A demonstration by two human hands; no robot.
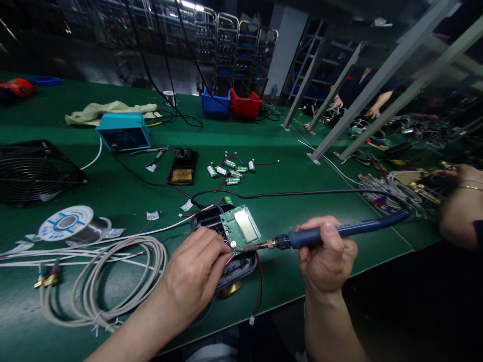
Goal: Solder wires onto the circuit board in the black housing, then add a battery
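Two bare hands work over a green circuit board (243, 226) with a pale screen, which sits in a dark plastic case (247, 267) near the front edge of the green worktop (287, 173). The right hand (329, 254) has its grip closed around the blue handle of a soldering iron (309, 237), the tip pointing left at the board's lower edge. The left hand (199, 259) has thumb and forefinger pressed together there, seemingly pinching a thin wire (230, 259), though the fingers partly hide it. A red and black lead (260, 286) dangles from the case, its white plug at the worktop edge. Coiled grey cable (88, 286) and a spool of solder (71, 225) lie to the left; small batteries (232, 171) and a sponge stand (183, 168) lie beyond the board.
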